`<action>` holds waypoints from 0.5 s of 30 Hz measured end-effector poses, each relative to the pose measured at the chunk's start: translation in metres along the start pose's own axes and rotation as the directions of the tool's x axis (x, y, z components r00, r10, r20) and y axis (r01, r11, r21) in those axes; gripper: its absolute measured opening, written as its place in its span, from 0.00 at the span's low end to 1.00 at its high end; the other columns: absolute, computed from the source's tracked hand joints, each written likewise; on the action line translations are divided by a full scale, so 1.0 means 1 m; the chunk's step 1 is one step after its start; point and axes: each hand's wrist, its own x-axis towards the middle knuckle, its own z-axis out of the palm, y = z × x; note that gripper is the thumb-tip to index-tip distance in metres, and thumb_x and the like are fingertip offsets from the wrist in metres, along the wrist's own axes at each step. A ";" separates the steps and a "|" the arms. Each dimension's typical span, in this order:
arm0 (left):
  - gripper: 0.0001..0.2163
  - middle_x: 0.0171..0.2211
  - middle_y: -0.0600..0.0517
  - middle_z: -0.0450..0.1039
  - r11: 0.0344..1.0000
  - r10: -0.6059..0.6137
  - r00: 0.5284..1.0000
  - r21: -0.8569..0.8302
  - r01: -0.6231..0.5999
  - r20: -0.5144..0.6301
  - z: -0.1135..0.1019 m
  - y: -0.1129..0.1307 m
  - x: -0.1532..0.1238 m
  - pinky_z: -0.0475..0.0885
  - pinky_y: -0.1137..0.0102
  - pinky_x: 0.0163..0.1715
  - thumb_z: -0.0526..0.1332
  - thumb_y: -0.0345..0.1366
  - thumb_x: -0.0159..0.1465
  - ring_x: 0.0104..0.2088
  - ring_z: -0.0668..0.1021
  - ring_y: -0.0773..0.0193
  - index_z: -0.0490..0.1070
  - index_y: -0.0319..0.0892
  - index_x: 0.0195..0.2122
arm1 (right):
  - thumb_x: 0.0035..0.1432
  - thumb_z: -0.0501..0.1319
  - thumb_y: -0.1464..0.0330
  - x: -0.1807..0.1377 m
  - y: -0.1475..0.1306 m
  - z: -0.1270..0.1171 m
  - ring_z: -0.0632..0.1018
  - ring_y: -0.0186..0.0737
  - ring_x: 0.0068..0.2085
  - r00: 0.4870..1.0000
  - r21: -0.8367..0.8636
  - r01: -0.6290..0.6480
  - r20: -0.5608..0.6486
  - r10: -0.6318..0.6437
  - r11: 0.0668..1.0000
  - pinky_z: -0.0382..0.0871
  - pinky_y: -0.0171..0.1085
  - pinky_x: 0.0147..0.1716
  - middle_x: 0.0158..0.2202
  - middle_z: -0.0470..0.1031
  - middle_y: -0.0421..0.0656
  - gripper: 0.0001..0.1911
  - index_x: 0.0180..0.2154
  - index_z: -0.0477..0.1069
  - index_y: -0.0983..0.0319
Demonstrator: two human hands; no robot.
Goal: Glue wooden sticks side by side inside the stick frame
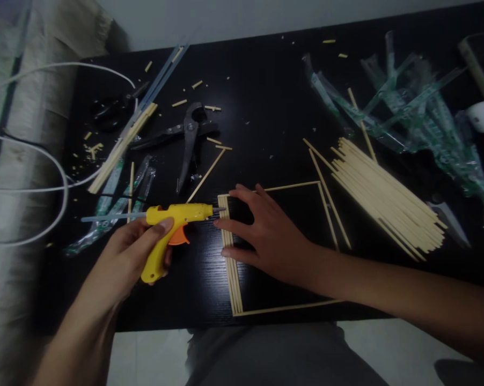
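Observation:
My left hand (pixel 139 246) is closed round the handle of a yellow hot glue gun (pixel 181 213) with an orange trigger. A pale glue stick (pixel 113 217) juts from its back end. The metal nozzle is at the upper part of several wooden sticks (pixel 234 287) laid side by side. These form the left side of a rectangular stick frame (pixel 294 309) flat on the table. My right hand (pixel 266 230) lies over that side with fingers spread, its fingertips resting on the sticks. The forearm hides part of the frame's lower right.
Pliers (pixel 190 128) and black-handled scissors (pixel 109 107) lie at the back left, beside more sticks (pixel 123 150) and cut bits. A pile of sticks (pixel 387 193) and crumpled plastic wrappers (pixel 419 102) lie right. A white cable (pixel 65 187) loops over the left edge.

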 end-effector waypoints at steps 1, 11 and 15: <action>0.25 0.16 0.53 0.73 1.000 0.010 1.000 -0.001 -0.010 0.007 -0.001 -0.001 0.000 0.65 0.75 0.11 0.74 0.61 0.51 0.13 0.73 0.64 0.75 0.42 0.27 | 0.75 0.67 0.53 0.000 0.000 0.000 0.63 0.62 0.79 1.000 0.000 0.000 0.000 0.000 1.000 0.56 0.73 0.76 0.72 0.66 0.59 0.24 0.65 0.77 0.56; 0.22 0.16 0.53 0.72 0.995 0.090 0.996 -0.036 -0.089 0.020 0.005 0.005 0.004 0.64 0.75 0.09 0.74 0.58 0.55 0.13 0.72 0.64 0.74 0.42 0.27 | 0.75 0.67 0.55 0.001 -0.002 -0.003 0.64 0.64 0.79 1.000 0.003 -0.007 0.010 0.007 1.000 0.56 0.73 0.76 0.72 0.66 0.61 0.22 0.64 0.78 0.57; 0.24 0.16 0.52 0.72 0.999 0.041 0.999 -0.025 -0.040 0.023 0.002 0.001 0.003 0.64 0.75 0.10 0.75 0.59 0.52 0.12 0.72 0.64 0.75 0.42 0.27 | 0.75 0.67 0.54 0.001 -0.002 -0.003 0.63 0.63 0.79 1.000 -0.002 -0.014 0.022 0.014 1.000 0.55 0.73 0.76 0.72 0.66 0.59 0.23 0.64 0.77 0.56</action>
